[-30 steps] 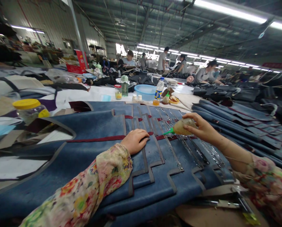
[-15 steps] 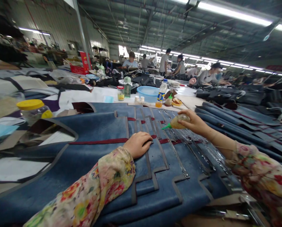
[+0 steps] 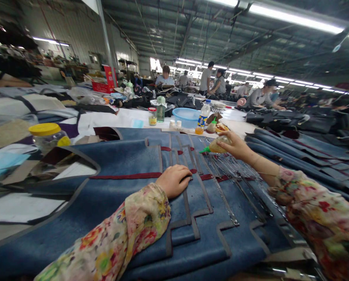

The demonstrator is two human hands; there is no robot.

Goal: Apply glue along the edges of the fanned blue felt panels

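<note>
While the left hand (image 3: pixel 174 180) lies loose, palm down, on the blue sheets (image 3: pixel 127 156) | right hand (image 3: pixel 235 145) grips a squeeze bottle (image 3: pixel 214 147) | bottle is over the sheets, green tip (image 3: pixel 204 150) pointing left

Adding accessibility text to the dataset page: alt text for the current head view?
A person's right hand holds a squeeze bottle tipped over, green nozzle pointing left above overlapping grey-edged blue panels, while the left hand rests on them. Behind stand a light-blue basin and a drink bottle; other people are in the background.
</note>
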